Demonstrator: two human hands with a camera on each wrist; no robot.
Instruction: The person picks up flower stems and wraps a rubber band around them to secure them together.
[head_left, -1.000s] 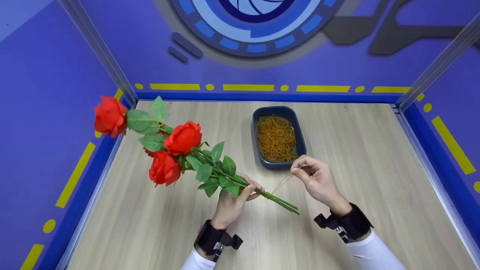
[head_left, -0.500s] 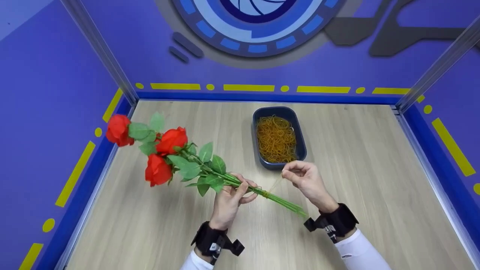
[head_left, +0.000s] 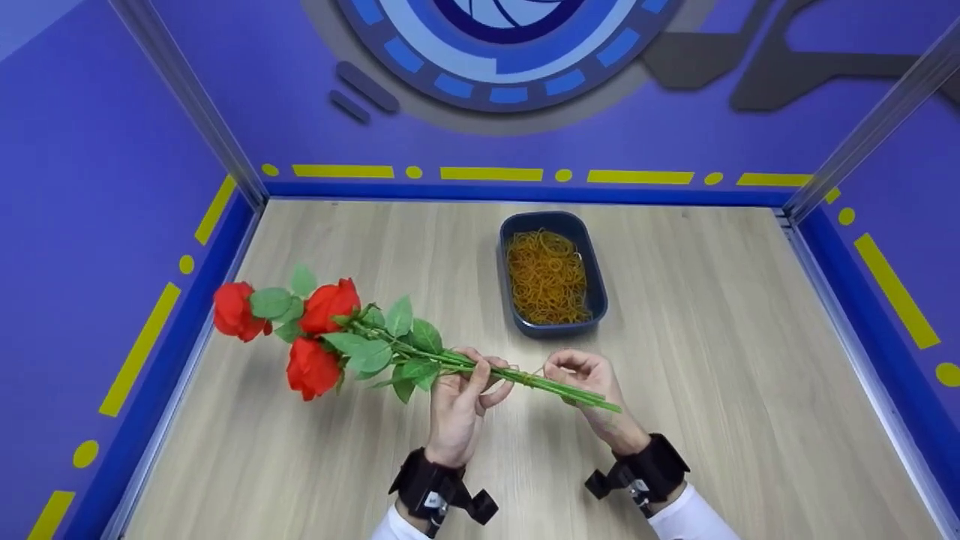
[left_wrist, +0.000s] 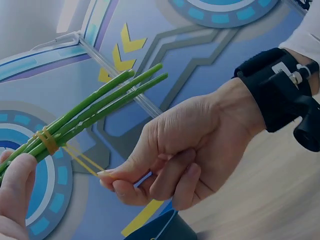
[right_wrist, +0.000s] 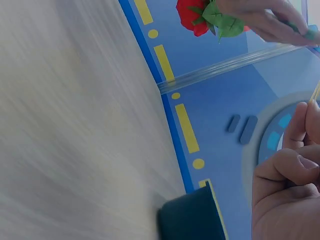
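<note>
My left hand (head_left: pixel 459 409) grips a small bunch of red roses (head_left: pixel 313 367) by the green stems, blooms out to the left and cut ends to the right. A rubber band (left_wrist: pixel 49 142) is wound round the stems just beyond the left fingers. One loop of it is pulled out from the stems, and my right hand (left_wrist: pixel 175 145) pinches that loop between thumb and forefinger. In the head view the right hand (head_left: pixel 592 394) lies partly behind the stem ends. At the right wrist view's edge, thumb and forefinger (right_wrist: pixel 298 125) hold the stretched band.
A dark blue tub (head_left: pixel 600 304) filled with tangled rubber bands (head_left: pixel 547 277) stands on the wooden table (head_left: pixel 720 337), beyond the right hand. Blue panels (head_left: pixel 480 135) wall the table at the back and both sides.
The right hand has come down and left, closer to the stems, shortening the pulled loop. The blooms have sunk lower, and the bunch now lies flatter in the left hand.
</note>
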